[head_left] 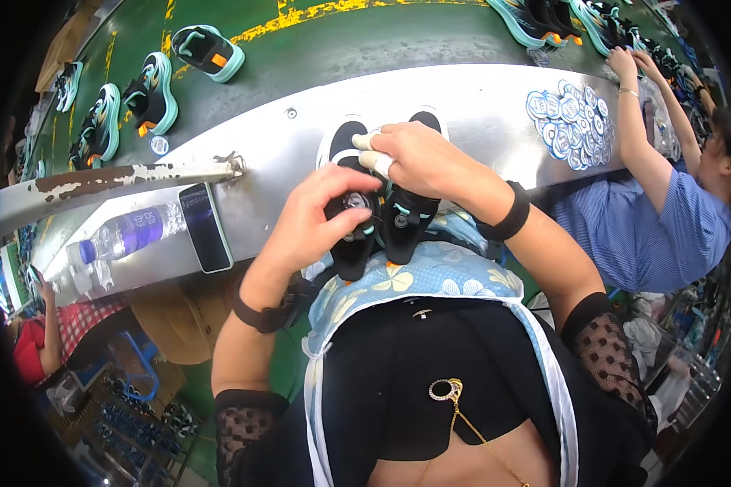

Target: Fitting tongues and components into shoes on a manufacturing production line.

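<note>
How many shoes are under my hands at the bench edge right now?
2: the left shoe under the left hand, the right shoe beside it under the right hand. More shoes ride the green conveyor beyond.

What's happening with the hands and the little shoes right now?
Left hand gripping left black sandal. Right hand on top of right black sandal. Water bottle and phone lie apart, left.

Single head-worn fisheye view, taken from above the wearer's chest and directed steeply downward and forward. The hands [365, 195] lay close beneath the lens at frame centre; the metal bench [479, 114] curved across the upper half, its straight edges bowed toward the dark circular rim.
</note>
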Motion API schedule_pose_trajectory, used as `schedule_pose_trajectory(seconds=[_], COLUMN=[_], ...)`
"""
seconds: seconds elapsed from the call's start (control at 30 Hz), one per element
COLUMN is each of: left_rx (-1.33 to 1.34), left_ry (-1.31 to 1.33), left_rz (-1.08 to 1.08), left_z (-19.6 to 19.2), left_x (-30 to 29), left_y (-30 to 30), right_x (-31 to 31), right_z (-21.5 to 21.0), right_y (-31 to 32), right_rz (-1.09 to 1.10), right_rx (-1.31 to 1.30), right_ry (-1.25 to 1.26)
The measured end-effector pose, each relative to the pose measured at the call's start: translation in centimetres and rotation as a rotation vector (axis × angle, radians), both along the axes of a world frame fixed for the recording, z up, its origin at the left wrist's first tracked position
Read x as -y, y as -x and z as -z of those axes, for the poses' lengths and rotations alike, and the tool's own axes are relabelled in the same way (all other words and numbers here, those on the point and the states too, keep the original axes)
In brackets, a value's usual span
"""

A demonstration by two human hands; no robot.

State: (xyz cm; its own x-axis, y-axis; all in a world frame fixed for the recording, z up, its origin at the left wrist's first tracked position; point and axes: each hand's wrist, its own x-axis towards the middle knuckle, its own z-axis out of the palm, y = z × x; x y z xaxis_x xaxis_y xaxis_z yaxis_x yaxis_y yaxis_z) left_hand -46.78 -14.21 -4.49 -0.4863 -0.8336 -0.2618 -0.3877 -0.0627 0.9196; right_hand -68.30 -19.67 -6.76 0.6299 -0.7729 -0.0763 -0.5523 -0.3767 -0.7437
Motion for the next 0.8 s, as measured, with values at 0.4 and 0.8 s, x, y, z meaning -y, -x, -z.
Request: schedule_pose_trajectory(seconds=[0.4,0.8], left_rx=[-0.138,-0.226], left_ry=[0.002,-0.124], left_rz=[0.007,0.065], left_z=[-0.7,-0.2], left_x=[0.0,1.1], left_y=[-2.2,-3.6], right_x=[-0.1,0.1], right_z=[0.5,0.1], right_y=[-1.3,-1.7], right_rz=[0.009,0.018], right_rx=[0.076,0.077], right_ry=[0.018,-0.056])
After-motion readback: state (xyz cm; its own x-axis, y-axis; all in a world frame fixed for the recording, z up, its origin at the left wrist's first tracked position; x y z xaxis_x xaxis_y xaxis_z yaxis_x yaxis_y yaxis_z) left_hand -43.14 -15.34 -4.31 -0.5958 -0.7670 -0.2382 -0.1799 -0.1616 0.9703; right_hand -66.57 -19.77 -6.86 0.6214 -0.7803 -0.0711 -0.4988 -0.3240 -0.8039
